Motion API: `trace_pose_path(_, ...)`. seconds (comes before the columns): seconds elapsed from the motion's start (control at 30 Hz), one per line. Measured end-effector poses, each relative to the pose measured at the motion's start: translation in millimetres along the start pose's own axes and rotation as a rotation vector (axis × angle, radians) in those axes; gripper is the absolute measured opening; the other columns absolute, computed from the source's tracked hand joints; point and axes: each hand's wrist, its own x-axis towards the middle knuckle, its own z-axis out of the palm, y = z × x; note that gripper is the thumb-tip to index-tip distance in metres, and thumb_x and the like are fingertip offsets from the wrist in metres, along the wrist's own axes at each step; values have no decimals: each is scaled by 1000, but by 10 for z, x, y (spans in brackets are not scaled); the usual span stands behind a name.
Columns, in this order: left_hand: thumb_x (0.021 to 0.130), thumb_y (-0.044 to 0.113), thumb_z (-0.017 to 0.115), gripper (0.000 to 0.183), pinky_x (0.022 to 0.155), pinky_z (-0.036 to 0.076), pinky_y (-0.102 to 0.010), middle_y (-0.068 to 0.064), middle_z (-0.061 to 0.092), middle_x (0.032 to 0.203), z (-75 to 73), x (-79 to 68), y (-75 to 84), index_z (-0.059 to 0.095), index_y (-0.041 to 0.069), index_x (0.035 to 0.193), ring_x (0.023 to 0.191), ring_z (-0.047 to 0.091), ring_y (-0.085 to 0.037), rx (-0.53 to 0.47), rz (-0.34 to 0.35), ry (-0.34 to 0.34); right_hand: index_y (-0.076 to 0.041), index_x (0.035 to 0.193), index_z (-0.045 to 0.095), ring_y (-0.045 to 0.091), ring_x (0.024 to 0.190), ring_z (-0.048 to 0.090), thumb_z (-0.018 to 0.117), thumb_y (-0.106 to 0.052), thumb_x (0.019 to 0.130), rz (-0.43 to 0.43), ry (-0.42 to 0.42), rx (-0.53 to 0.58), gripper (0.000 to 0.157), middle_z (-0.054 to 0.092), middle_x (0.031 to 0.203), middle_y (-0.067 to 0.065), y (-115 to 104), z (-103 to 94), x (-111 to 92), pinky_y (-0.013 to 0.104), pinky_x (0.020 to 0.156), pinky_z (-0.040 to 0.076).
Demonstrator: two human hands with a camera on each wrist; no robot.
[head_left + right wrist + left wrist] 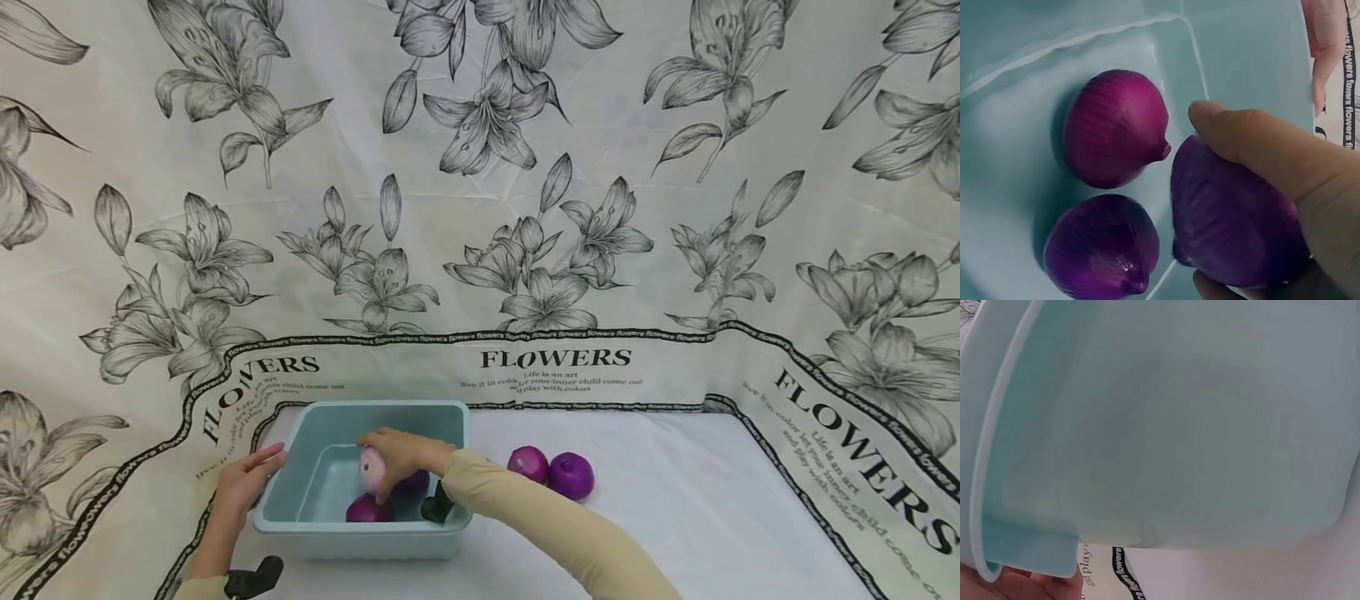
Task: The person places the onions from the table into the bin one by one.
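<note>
A light blue plastic basin (pixel 378 543) stands on the left of the table. My left hand (pixel 242 482) grips its left rim; in the left wrist view those fingers (pixel 1029 586) are under the rim's lip, partly hidden. Inside the basin, my right hand (pixel 405 454) holds a purple onion (pixel 1235 215) between thumb and fingers, its pale root end turned up to the head camera. Two more onions lie on the basin floor: a reddish-purple one (pixel 1116 128) and a darker one (pixel 1102 247). The held onion is beside them, above the floor.
Right of the basin, a reddish-purple onion (pixel 528 463) and a violet onion (pixel 572 476) lie side by side on the white tablecloth (pixel 675 500). A flower-printed curtain (pixel 555 375) hangs behind the table and along both sides.
</note>
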Motion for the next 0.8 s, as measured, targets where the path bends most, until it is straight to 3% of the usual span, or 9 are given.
trace_pose_path(0.27, 93, 38, 60, 61, 109, 30, -58, -27, 37, 146, 18, 2, -16, 47, 0, 138, 137, 32, -47, 0, 10, 13, -17, 142, 44, 11, 126, 48, 84, -21, 72, 24, -44, 16, 80, 49, 141, 4, 2, -9, -57, 23, 101, 42)
trace_pose_path(0.47, 94, 35, 58, 58, 107, 33, -58, -27, 39, 145, 34, 8, -21, 48, -1, 138, 136, 34, -47, 9, 5, 26, -17, 140, 45, 10, 131, 45, 84, -26, 73, 38, -66, 15, 79, 49, 143, -1, 65, 53, -2, 25, 105, 40)
trace_pose_path(0.63, 94, 34, 58, 56, 107, 33, -58, -27, 39, 145, 44, 2, -15, 48, -1, 137, 136, 34, -46, 4, 11, 36, -16, 140, 45, 13, 130, 46, 84, -23, 74, 55, -87, 26, 77, 49, 143, 4, 4, -7, -55, 26, 105, 40)
trace_pose_path(0.8, 93, 37, 59, 59, 99, 42, -55, -27, 40, 145, 43, -6, -28, 49, -1, 137, 131, 41, -46, 2, 22, 38, -17, 141, 45, 15, 131, 47, 83, -24, 75, 24, -81, 2, 76, 48, 145, 5, -1, -90, -86, 25, 103, 42)
